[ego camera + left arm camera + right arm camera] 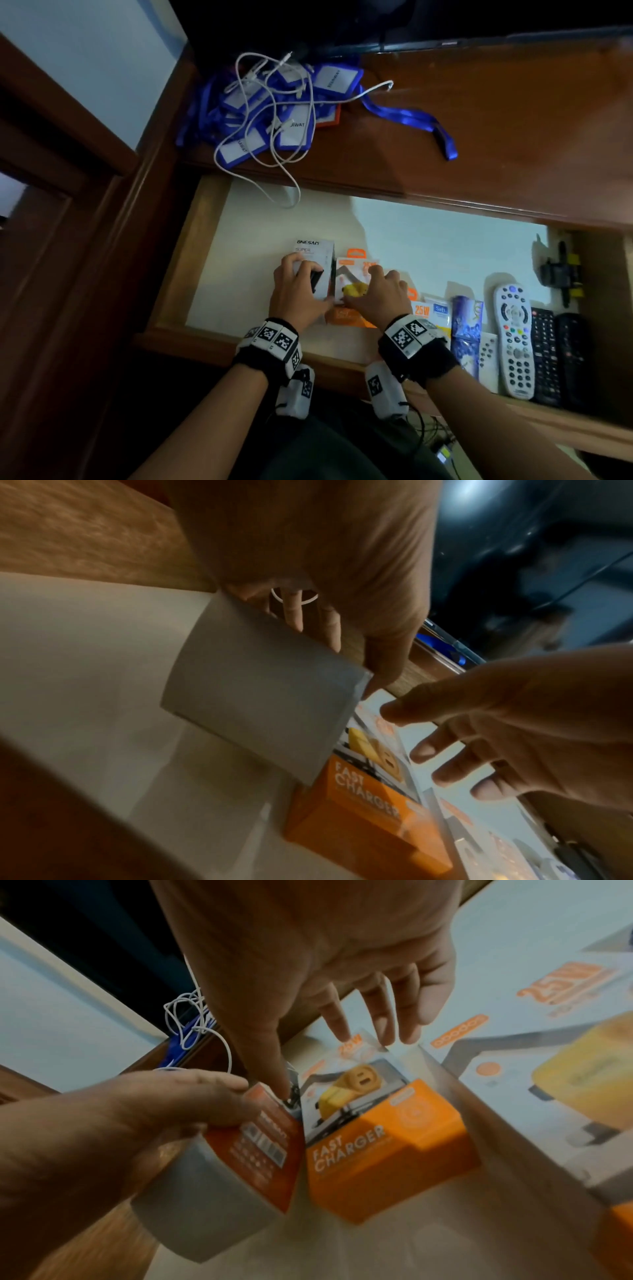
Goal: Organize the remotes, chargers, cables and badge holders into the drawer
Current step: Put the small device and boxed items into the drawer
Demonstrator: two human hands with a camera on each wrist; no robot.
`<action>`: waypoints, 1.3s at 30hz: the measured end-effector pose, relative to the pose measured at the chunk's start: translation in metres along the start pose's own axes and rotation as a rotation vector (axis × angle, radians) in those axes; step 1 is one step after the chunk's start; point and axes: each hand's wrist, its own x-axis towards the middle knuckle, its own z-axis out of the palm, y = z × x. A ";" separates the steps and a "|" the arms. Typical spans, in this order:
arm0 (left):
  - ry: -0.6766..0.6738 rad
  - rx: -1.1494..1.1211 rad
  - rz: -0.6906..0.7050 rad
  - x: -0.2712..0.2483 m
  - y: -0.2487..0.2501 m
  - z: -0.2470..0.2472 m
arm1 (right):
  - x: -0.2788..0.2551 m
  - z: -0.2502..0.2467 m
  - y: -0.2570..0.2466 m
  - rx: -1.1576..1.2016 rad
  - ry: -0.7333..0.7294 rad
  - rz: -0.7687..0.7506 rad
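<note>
In the open drawer [178, 267], my left hand [299, 284] grips a white and grey charger box [317, 255], fingers curled over its top. The left wrist view shows that box [260, 696] tilted against an orange "Fast Charger" box [363, 804]. My right hand [380, 287] rests on the orange box [352, 270] with straight, spread fingers. In the right wrist view its thumb points down between the two boxes [212, 1191] [387, 1150]. Blue badge holders [274, 109] and tangled white cables [274, 147] lie on the desk top behind the drawer.
At the drawer's right end lie more charger packs [424, 311], a blue box [466, 325], a white remote [513, 342] and two black remotes [544, 353]. A black clip-like item [561, 270] sits at the far right. One cable loop hangs over the drawer's back left.
</note>
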 end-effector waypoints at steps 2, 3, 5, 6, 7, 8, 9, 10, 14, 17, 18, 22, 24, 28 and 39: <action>-0.077 0.047 -0.030 0.002 0.001 -0.001 | 0.004 -0.006 0.000 -0.013 0.027 -0.022; -0.106 0.063 -0.045 0.003 0.002 -0.002 | 0.008 -0.010 0.000 -0.010 0.033 -0.040; -0.146 0.082 -0.069 0.005 0.001 -0.001 | 0.018 -0.015 0.000 -0.006 0.018 -0.093; -0.160 0.093 -0.073 0.005 0.000 0.000 | 0.024 -0.017 0.000 -0.020 -0.007 -0.125; -0.168 0.104 -0.071 0.005 -0.001 0.001 | 0.029 -0.018 0.000 -0.048 -0.038 -0.153; -0.173 0.111 -0.066 0.005 -0.002 0.003 | 0.034 -0.019 0.001 -0.086 -0.067 -0.179; -0.177 0.115 -0.067 0.005 -0.003 0.003 | 0.038 -0.019 0.001 -0.125 -0.090 -0.202; -0.183 0.115 -0.077 0.005 -0.003 0.003 | 0.040 -0.019 0.003 -0.157 -0.105 -0.221; -0.242 0.113 -0.145 0.008 -0.007 0.002 | 0.036 -0.021 0.013 -0.208 -0.139 -0.237; -0.317 0.118 -0.182 0.009 -0.008 0.004 | 0.027 -0.020 0.026 -0.266 -0.143 -0.263; -0.343 0.130 -0.194 0.009 -0.007 0.006 | 0.025 -0.019 0.030 -0.277 -0.156 -0.276; -0.395 0.190 -0.225 0.010 -0.004 0.010 | 0.019 -0.016 0.039 -0.246 -0.244 -0.272; -0.411 0.218 -0.228 0.010 -0.003 0.010 | 0.019 -0.016 0.042 -0.190 -0.220 -0.244; -0.444 0.253 -0.232 0.004 -0.002 0.008 | 0.019 -0.019 0.050 -0.126 -0.116 -0.154; -0.462 0.238 -0.221 -0.010 -0.009 0.005 | 0.012 -0.017 0.050 -0.163 -0.151 -0.151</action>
